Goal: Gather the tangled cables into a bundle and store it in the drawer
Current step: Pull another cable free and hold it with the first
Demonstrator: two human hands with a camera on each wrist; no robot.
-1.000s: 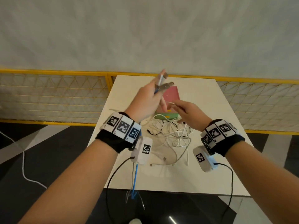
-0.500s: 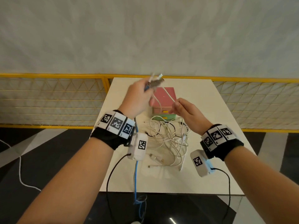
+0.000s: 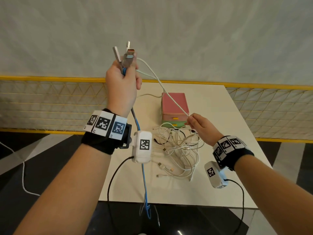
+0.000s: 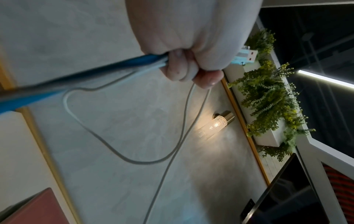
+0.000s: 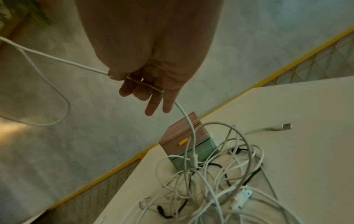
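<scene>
- Left hand (image 3: 122, 85): fist clamped round plug ends (image 3: 126, 55); hold firm.
- Right hand (image 3: 200, 127): pinching white cable (image 3: 171, 97); draw slowly from tangle (image 3: 179, 150).

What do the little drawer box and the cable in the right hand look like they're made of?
Drawer box: probably matte plastic, with flat pink and green colour, moulded edges and yellow handles. Cable in the right hand: smooth white rubbery or plastic sheath that bends freely; what lies inside it is hidden.

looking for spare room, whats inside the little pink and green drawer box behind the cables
Cannot tell: both drawers of the small pink and green drawer box are closed, contents hidden. Tangled white cables lie on the table before it.
</scene>
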